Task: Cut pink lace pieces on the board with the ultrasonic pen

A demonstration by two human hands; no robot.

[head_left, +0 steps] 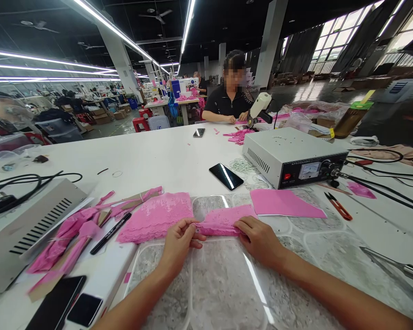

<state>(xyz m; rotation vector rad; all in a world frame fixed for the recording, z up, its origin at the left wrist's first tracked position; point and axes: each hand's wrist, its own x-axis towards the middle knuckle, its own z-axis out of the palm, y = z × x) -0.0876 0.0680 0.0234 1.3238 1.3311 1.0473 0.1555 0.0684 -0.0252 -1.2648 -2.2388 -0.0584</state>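
A small pink lace piece (223,220) lies in front of me on the marbled mat (223,279), its near edge gathered between my hands. My left hand (182,236) pinches the left end of that edge between thumb and fingers. At the right end, my right hand (258,236) has its fingers closed on the same edge. Just left of it lies a stack of pink scalloped lace pieces (161,213), close to my left hand. Beyond my right hand rests a flat pink fabric panel (285,203) with a white layer showing along its lower edge.
A control box (292,156) stands at the back right, a second vented box (30,224) at the left. Red-handled thread snips (339,206), a black marker (110,233), a phone (226,176) and pink strips (69,233) lie around. A co-worker (229,96) sits across the table.
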